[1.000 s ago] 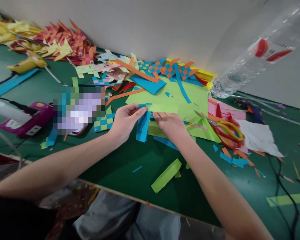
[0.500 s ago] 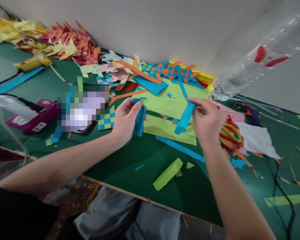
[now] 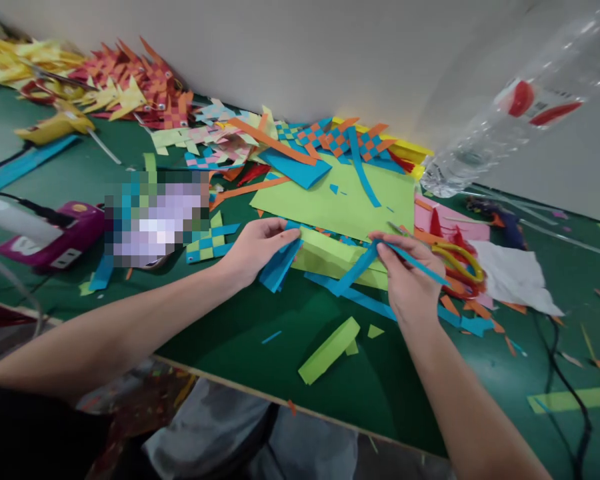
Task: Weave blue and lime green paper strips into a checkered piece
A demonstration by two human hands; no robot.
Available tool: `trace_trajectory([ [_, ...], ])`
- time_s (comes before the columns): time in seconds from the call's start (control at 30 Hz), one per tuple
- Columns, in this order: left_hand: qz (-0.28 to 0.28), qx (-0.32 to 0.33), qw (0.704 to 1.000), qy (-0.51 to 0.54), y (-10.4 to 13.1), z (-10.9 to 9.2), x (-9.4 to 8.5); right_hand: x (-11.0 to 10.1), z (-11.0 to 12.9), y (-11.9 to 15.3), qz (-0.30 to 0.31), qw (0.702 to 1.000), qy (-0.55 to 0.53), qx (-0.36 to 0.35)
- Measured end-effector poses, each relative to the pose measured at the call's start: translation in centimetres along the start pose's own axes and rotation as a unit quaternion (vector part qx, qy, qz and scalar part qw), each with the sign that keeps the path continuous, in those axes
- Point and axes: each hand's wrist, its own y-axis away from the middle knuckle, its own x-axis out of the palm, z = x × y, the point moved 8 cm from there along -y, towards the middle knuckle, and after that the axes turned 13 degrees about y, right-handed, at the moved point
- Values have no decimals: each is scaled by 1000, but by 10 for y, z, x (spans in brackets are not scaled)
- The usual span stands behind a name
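Grey wall (image 3: pixel 280 60) along the back, green table (image 3: pixel 215 327) below it. Clear plastic bottle (image 3: pixel 505 127) at the right, near the wall. Light green sheet (image 3: pixel 350 190) lies flat mid-table, beyond the hands; blue folded piece (image 3: pixel 300 170) and loose strips on top of it. Heap of red-orange woven paper pieces (image 3: pixel 135 83) back left, yellow paper pieces (image 3: pixel 25 57) beside it. Left hand (image 3: pixel 260 250): thumb and fingers closed, pinching blue paper strips (image 3: pixel 281 265) at their top end, lower ends hanging fanned over the table. Right hand (image 3: pixel 413 270): thumb and index fingertip gripping blue strip (image 3: pixel 355 272), one end slanting down toward table centre, another blue length running out across the fingers to the right; can't tell if that's the same strip. Hands apart, green strip (image 3: pixel 330 253) on the table between them. Purple power strip (image 3: pixel 55 243) on the left, yellow glue gun (image 3: pixel 57 127) behind it. Scissors (image 3: pixel 460 263) with yellow and red handles just right of the right hand, white tissue (image 3: pixel 517 277) next to them. Blue-green woven piece (image 3: pixel 210 243) left of the left hand. Smallest: orange and blue scraps near the scissors, thin blue sliver (image 3: pixel 271 337) in front of the hands.
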Motion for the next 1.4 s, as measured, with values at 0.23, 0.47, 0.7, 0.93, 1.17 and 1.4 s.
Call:
trace_trajectory([
  [0.23, 0, -8, 1000, -29, 4, 1, 4, 14, -9, 5, 76, 996, -16, 37],
  [0.47, 6, 2, 997, -75, 7, 1, 7, 12, -2, 5, 75, 997, 21, 9],
  [0.7, 37, 29, 992, -119, 9, 1, 12, 15, 3, 9, 73, 997, 40, 0],
  [0.93, 75, 20, 985, -153, 17, 5, 25, 15, 17, 17, 83, 992, 92, -29],
  [1.17, 85, 23, 988, -123, 23, 4, 32, 19, 33, 27, 83, 968, 223, -83],
  [1.4, 103, 57, 985, -126, 25, 5, 36, 35, 64, 43, 87, 916, 314, -235],
])
